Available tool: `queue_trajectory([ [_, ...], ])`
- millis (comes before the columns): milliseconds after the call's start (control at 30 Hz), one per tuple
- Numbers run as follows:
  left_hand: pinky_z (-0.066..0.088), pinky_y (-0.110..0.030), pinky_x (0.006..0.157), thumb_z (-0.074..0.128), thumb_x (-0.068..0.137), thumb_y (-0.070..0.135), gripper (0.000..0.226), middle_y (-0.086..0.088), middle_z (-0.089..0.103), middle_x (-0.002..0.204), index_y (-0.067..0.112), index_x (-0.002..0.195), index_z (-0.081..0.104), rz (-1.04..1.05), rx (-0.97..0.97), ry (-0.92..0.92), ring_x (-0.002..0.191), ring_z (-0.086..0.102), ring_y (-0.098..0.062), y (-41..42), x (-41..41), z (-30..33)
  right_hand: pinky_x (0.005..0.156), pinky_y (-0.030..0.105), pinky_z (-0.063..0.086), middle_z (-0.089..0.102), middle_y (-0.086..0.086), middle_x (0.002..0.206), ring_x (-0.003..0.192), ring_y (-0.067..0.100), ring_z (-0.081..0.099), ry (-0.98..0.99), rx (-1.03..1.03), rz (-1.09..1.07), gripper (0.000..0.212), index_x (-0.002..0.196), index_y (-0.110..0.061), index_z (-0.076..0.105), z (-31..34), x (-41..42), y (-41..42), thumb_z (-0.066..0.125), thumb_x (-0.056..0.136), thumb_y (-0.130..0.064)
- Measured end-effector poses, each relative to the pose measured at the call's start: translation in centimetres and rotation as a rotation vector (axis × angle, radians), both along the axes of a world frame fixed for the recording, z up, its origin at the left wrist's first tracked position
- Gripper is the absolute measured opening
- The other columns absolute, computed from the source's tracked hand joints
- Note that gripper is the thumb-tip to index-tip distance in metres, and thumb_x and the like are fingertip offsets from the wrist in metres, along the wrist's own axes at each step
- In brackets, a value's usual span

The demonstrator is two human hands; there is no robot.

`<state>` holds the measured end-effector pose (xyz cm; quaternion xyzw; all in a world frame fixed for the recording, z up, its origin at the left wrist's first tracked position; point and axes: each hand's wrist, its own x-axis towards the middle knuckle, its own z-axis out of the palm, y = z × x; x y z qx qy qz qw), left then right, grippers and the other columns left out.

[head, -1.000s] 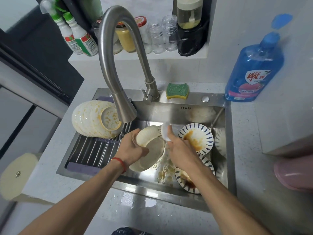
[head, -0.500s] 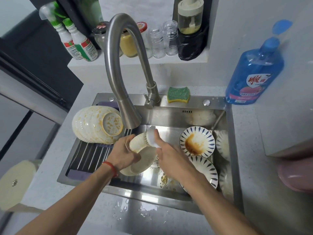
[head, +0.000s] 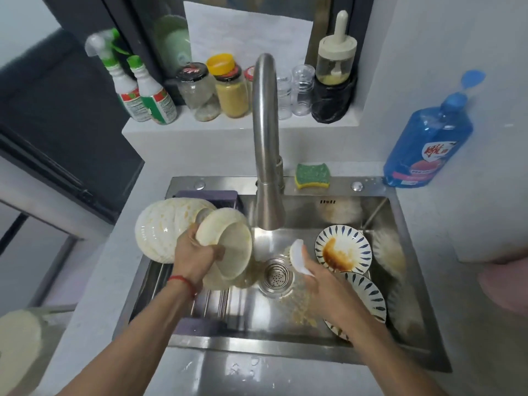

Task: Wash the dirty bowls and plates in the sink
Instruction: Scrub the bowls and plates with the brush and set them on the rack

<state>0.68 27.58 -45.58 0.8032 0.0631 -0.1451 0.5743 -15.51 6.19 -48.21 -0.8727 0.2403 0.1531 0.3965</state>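
The left hand (head: pixel 197 252) curls its fingers around 2 dirty bowls (head: pixel 228 247), tipped over the sink (head: pixel 314 332). The right hand (head: pixel 320 278) pinches a white scrubber (head: pixel 298 257) at its fingertips – just beside the stained plate (head: pixel 343 248).

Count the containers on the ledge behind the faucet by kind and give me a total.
Spray bottles: 2
Lidded jars: at least 2, a third partly hidden behind the faucet
Clear glasses: 2
Brush-top dispenser: 1
Total: 7 plainly visible
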Motion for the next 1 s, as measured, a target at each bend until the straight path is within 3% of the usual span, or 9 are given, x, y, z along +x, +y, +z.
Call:
queue_trajectory([
  [33,0.054,-0.034,0.067,0.071,0.064,-0.015,0.05,-0.004,0.07,0.092,0.015,0.105,0.068,0.037,-0.02,-0.022,0.083,0.063,-0.022,1.0,1.2,0.4,0.079,0.049,0.049,0.066,0.002,0.121,0.097,0.021,0.062,-0.012,-0.018,-0.003,0.073,0.154,-0.062,0.001,0.0,-0.6,0.3,0.047,0.107,-0.029],
  [100,0.057,-0.044,0.072,0.072,0.059,0.0,0.048,-0.005,0.07,0.094,0.018,0.103,0.067,0.117,-0.044,-0.026,0.085,0.063,-0.028,2.4,3.4,0.8,0.076,0.036,0.042,0.068,0.007,0.123,0.095,0.025,0.061,0.009,-0.043,-0.001,0.069,0.157,-0.056,0.004,-0.2,-1.7,0.3,0.045,0.107,-0.032],
  [167,0.059,-0.051,0.078,0.074,0.062,0.005,0.05,-0.005,0.071,0.1,0.021,0.109,0.066,0.179,-0.041,-0.007,0.092,0.064,-0.032,3.3,5.0,0.7,0.074,0.035,0.039,0.07,0.01,0.116,0.091,0.028,0.062,0.039,-0.046,-0.011,0.068,0.159,-0.052,0.006,-0.4,-2.5,0.6,0.044,0.106,-0.032],
  [333,0.061,-0.051,0.083,0.079,0.07,0.003,0.045,-0.008,0.07,0.101,0.017,0.111,0.065,0.139,0.046,-0.011,0.097,0.066,-0.038,3.2,8.5,-0.6,0.084,0.041,0.049,0.071,0.009,0.107,0.088,0.028,0.065,0.073,-0.08,-0.025,0.068,0.156,-0.058,-0.001,-1.5,-3.7,1.9,0.039,0.106,-0.033],
  [500,0.056,-0.048,0.094,0.087,0.075,0.016,0.057,-0.009,0.067,0.114,0.014,0.125,0.059,0.035,0.257,-0.018,0.102,0.063,-0.034,2.9,10.5,-2.6,0.078,0.038,0.048,0.066,0.004,0.089,0.078,0.021,0.06,0.086,-0.108,-0.036,0.066,0.16,-0.05,0.002,-1.5,-3.5,1.4,0.038,0.107,-0.033],
  [633,0.052,-0.042,0.084,0.081,0.082,0.043,0.06,-0.014,0.066,0.112,0.01,0.124,0.053,-0.15,0.801,-0.149,0.102,0.063,-0.038,1.7,9.5,-3.1,0.079,0.042,0.049,0.064,0.004,0.089,0.079,0.023,0.056,0.104,-0.125,-0.048,0.07,0.158,-0.053,-0.001,-2.1,-3.5,0.7,0.041,0.106,-0.032],
  [800,0.047,-0.042,0.071,0.061,0.095,0.06,0.062,-0.015,0.058,0.122,0.007,0.126,0.053,-0.237,1.139,-0.31,0.1,0.065,-0.04,0.3,8.6,-3.8,0.083,0.042,0.052,0.07,0.01,0.103,0.089,0.025,0.063,0.099,-0.111,-0.022,0.069,0.159,-0.052,0.001,-2.5,-3.9,-1.3,0.041,0.108,-0.028],
  [900,0.047,-0.045,0.068,0.063,0.094,0.058,0.062,-0.017,0.05,0.129,0.007,0.128,0.055,-0.181,1.203,-0.345,0.104,0.06,-0.04,1.2,8.5,-3.7,0.085,0.036,0.048,0.065,0.011,0.122,0.106,0.027,0.062,0.112,-0.111,-0.041,0.064,0.16,-0.046,0.005,-2.3,-4.1,-3.1,0.039,0.11,-0.027],
  [1000,0.046,-0.048,0.064,0.069,0.094,0.04,0.051,-0.02,0.049,0.122,0.008,0.129,0.051,-0.079,1.057,-0.489,0.102,0.056,-0.042,1.2,6.7,-4.4,0.087,0.037,0.054,0.066,0.008,0.116,0.099,0.026,0.066,0.132,-0.052,-0.123,0.062,0.161,-0.045,0.013,-2.9,-4.1,-5.6,0.042,0.109,-0.029],
])
